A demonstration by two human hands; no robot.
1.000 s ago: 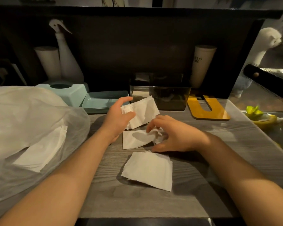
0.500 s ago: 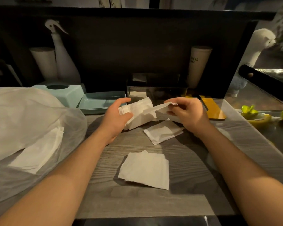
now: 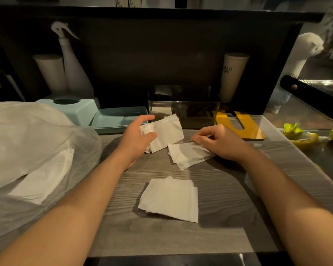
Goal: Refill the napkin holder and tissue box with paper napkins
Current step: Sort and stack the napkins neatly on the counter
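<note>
Head view: left hand (image 3: 136, 138) holds soft, square-folded paper napkins (image 3: 164, 131).

- There is a single view, from a wide-angle camera worn on the person's head.
- It looks forward and steeply down across the grey wood-grain tabletop (image 3: 210, 191), close enough that both bare forearms run in from the bottom corners.
- The tall black back panel (image 3: 161, 58) closes off the far side, facing the camera.
- The wide lens bends straight edges near the frame borders.
- The crumpled translucent plastic bag (image 3: 27, 150) fills the left edge; a shiny metal surface (image 3: 331, 156) runs off to the right.
</note>
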